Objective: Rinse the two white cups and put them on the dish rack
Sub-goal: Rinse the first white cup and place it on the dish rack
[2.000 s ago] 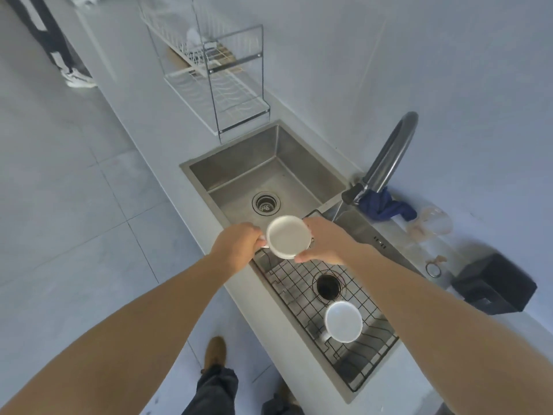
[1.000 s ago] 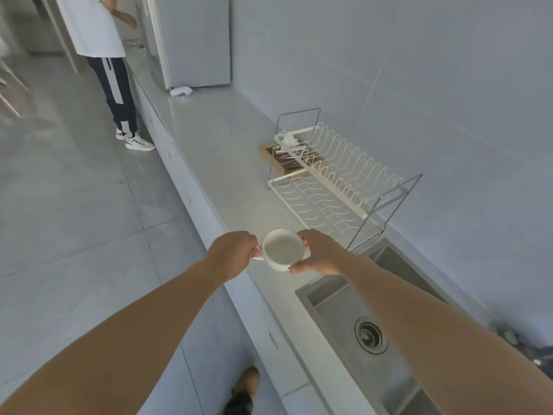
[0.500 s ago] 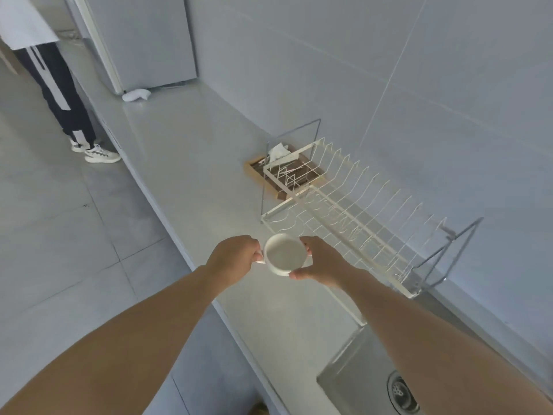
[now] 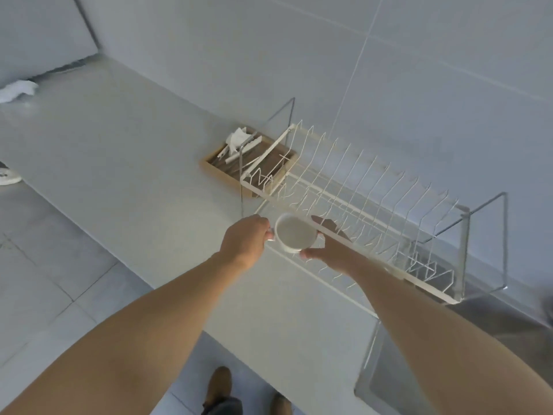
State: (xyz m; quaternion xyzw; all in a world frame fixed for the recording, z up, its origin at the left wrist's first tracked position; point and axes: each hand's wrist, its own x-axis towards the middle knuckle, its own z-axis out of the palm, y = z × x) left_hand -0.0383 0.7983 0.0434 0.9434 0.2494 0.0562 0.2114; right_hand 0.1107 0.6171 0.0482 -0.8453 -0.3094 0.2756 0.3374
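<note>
I hold one white cup (image 4: 294, 236) with both hands, its mouth facing up toward me. My left hand (image 4: 247, 241) pinches its handle on the left side. My right hand (image 4: 327, 246) cups its right side and underside, fingers partly behind the rack's front rail. The cup hangs at the front left edge of the two-tier white wire dish rack (image 4: 374, 205), just below the upper tier's rail. The second white cup is out of view.
A wooden tray (image 4: 221, 172) with white utensils and a cloth lies behind the rack's left end. The steel sink (image 4: 449, 378) is at the lower right. A white rag (image 4: 18, 89) lies far left on the grey counter (image 4: 119, 163). The wall runs behind the rack.
Both hands carried the cup from over the sink leftward to the dish rack. The view swung left with them, and the cup now sits against the rack's front rail.
</note>
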